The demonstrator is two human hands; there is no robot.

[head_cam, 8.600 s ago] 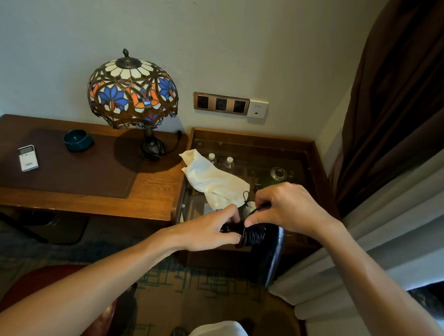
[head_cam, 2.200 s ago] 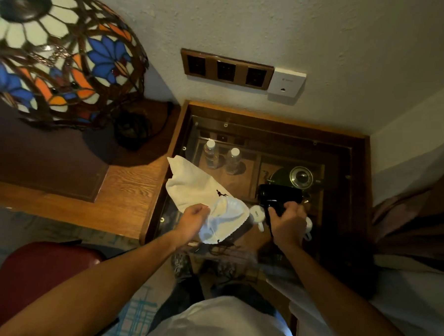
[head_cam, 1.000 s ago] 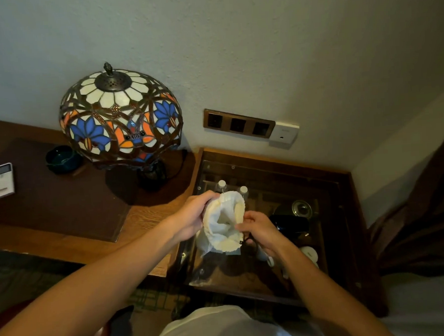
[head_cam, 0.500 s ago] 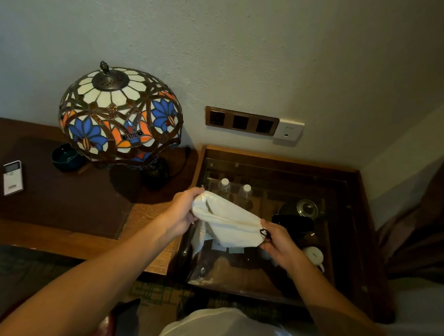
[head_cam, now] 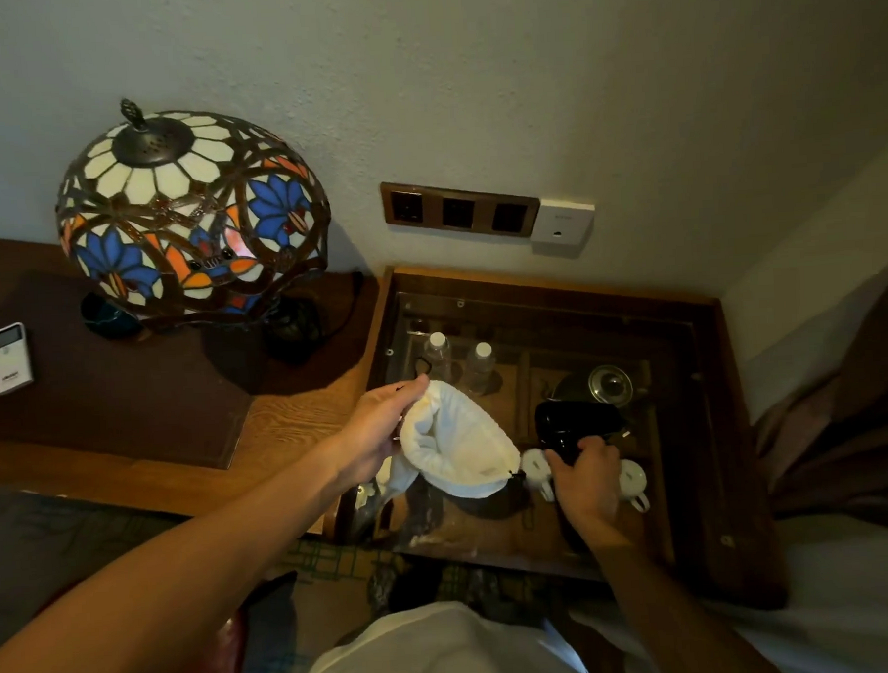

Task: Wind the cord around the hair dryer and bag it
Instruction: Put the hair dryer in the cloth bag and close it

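Dim corner of a room: a glass-topped cabinet (head_cam: 709,425) stands against the wall beside a desk (head_cam: 292,426) with a stained-glass lamp (head_cam: 191,210).

My left hand (head_cam: 380,432) holds the bag (head_cam: 458,446) over the cabinet's left part, fingers closed on its rim so the mouth gapes toward the right. The cloth is soft and light; it will sag and close unless I keep that rim spread, so I judge the rim is the place to hold.

My right hand (head_cam: 585,475) is down on the dryer (head_cam: 575,424), which lies on the glass near the cabinet's middle, just right of the bag. Fingers are curled around its lower part, apparently the handle; how firm the hold is I cannot tell. The black shell looks hard and smooth, likely slippery and fairly heavy for one hand, so the handle is the safest hold. The cord I cannot make out against the dark body.

A remote (head_cam: 10,359) near the desk's left edge carries small print, too small to read. I see no legible brand on the dryer or bag.
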